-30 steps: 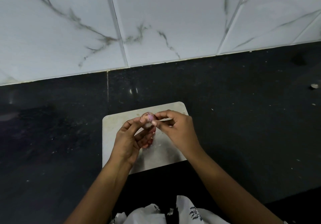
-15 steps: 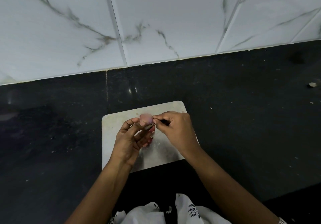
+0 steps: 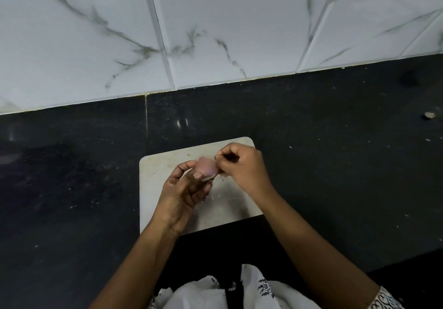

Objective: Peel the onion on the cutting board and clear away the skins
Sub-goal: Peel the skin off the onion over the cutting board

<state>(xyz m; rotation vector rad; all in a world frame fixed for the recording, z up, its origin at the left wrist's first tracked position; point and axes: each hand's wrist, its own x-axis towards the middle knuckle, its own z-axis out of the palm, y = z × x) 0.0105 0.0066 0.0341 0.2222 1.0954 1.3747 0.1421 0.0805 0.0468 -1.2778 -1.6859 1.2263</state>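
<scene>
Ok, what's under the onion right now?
The onion is held above the cutting board by the left hand, which cups it from below; the right hand pinches its edge. The board patch directly beneath is hidden by the hands.

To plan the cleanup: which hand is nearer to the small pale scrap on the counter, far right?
Right hand. It pinches the onion at its right end, well left of the scrap. The left hand holds the onion from its left, farther from the scrap.
</scene>
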